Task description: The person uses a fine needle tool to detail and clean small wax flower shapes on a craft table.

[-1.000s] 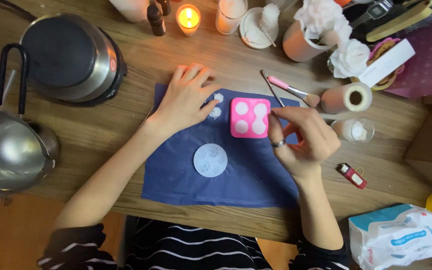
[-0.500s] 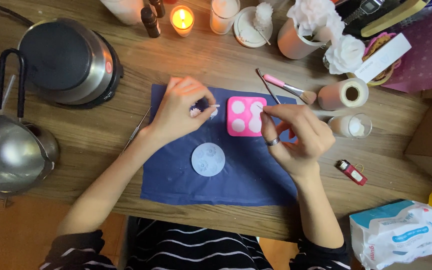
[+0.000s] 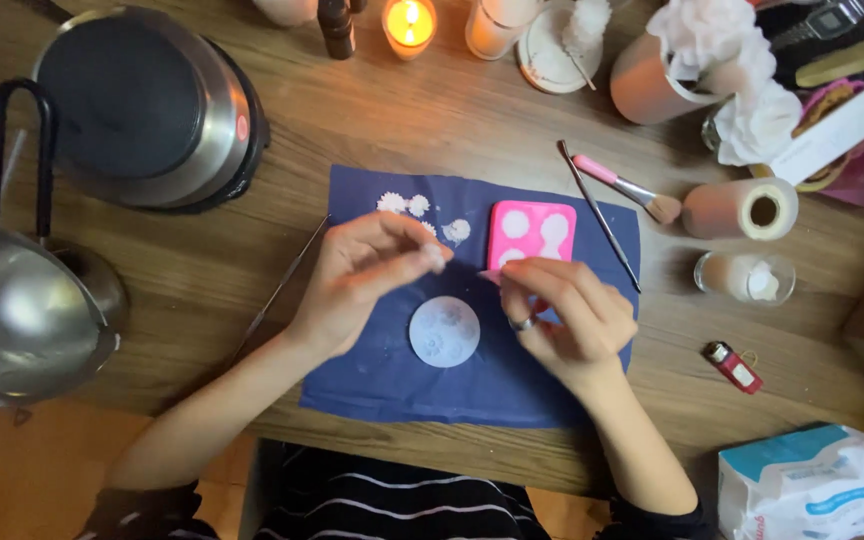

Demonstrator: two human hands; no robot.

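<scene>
Mould: the pink mould (image 3: pixel 533 233) lies flat on the blue cloth (image 3: pixel 372 385), just beyond my right hand (image 3: pixel 562 320); my fingertips (image 3: pixel 514 282) touch its near edge. I count two white-filled cavities showing.
Left hand: my left hand (image 3: pixel 367 285) hovers over the cloth, thumb and fingers pinched together on something small and pale at the tips; what it is, I cannot tell.
Right hand: curled, fingers bent down at the mould's near edge, a ring on one finger. Whether it grips anything I cannot tell.
Disc: one round pale disc (image 3: pixel 444 331) sits on the cloth between my hands, touching neither.
Flowers: three small white flower shapes (image 3: pixel 417 208) lie on the cloth just past my left fingertips.
Tools: one thin metal pick (image 3: pixel 599 216) and one pink brush (image 3: pixel 627 188) lie beyond my right hand; another thin rod (image 3: pixel 282 290) lies left of my left wrist.
Farther out: one lit candle (image 3: pixel 408 24) well beyond both hands; one pot (image 3: pixel 147 110) and one pan (image 3: pixel 22 310) to my left; one roll (image 3: pixel 740 208) and one small glass (image 3: pixel 747 277) to my right.
Risk: I judge the pinched piece fragile, so squeezing harder could crack it. A nudge from my right fingers could slide the mould into the pick. A dropped piece could land on the disc and mark it.
</scene>
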